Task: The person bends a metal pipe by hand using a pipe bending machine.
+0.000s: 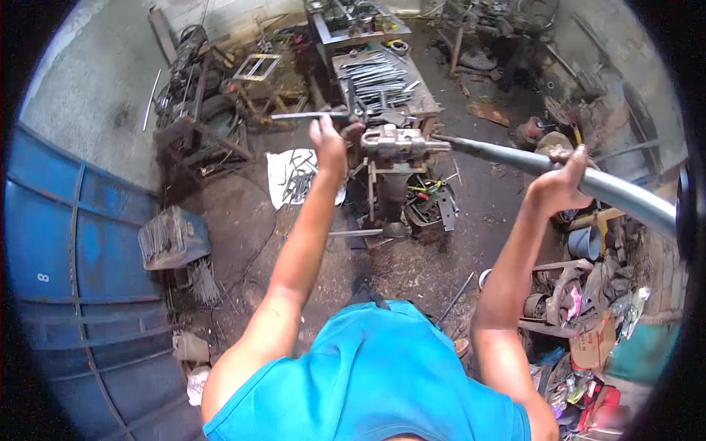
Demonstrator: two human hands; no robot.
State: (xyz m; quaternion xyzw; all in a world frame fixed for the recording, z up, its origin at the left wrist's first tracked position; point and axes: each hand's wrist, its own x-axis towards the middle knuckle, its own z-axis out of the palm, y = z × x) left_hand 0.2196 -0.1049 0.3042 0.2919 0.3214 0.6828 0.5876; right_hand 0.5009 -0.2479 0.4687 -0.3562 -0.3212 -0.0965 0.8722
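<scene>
A bench vise [397,141] stands in front of me on a post. My left hand [329,145] is at its left side, fingers closed around a thin metal bar [298,116] that sticks out to the left. My right hand [562,182] grips a long grey metal pipe [621,187], its thumb up and its other fingers partly hidden. The pipe runs from the right edge towards the vise, and its thin, dark, rod-like end reaches the vise's right side.
Many metal rods [376,77] lie on the bench behind the vise. A white sheet with small dark parts [281,180] is on the floor at left, and a tray of tools [434,206] sits below the vise. A blue metal door [44,220] is at far left; clutter and a bucket [585,241] line the right.
</scene>
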